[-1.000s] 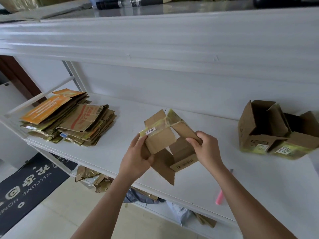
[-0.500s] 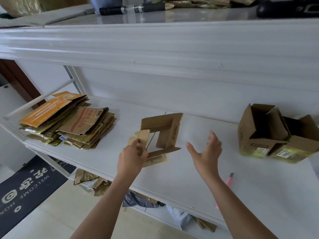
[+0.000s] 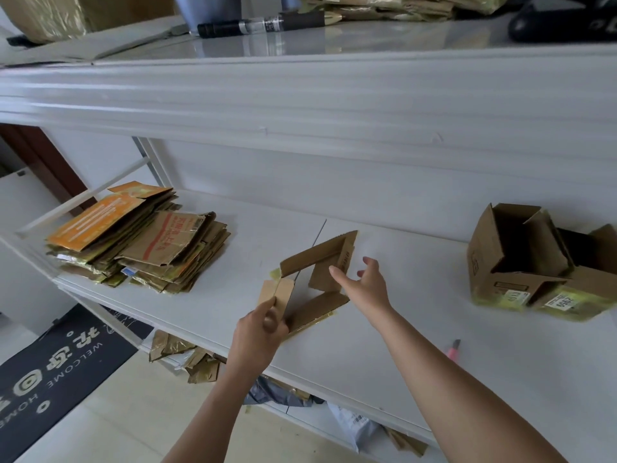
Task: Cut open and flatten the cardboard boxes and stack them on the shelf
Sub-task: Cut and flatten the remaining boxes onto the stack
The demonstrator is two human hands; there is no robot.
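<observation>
A small cut-open cardboard box point(image 3: 317, 262) stands as an open-ended sleeve on the white shelf point(image 3: 367, 345). My left hand point(image 3: 260, 332) pinches its near-left flap. My right hand point(image 3: 364, 284) hovers with spread fingers just right of the box's far wall, holding nothing. A stack of flattened boxes point(image 3: 140, 242) lies at the shelf's left end, an orange-printed sheet on top. Two open, unflattened boxes point(image 3: 541, 262) sit at the right. A pink cutter point(image 3: 454, 349) lies on the shelf beside my right forearm.
The upper shelf carries a black pen-like tube point(image 3: 267, 23), a dark object point(image 3: 564, 23) and more cardboard. Below the shelf lie cardboard scraps point(image 3: 187, 355) and grey mailer bags point(image 3: 354, 426). A dark welcome mat point(image 3: 56, 365) covers the floor at left.
The box came down from between both hands onto the shelf and opened into a sleeve. My right hand let go of it and now reaches toward its far wall.
</observation>
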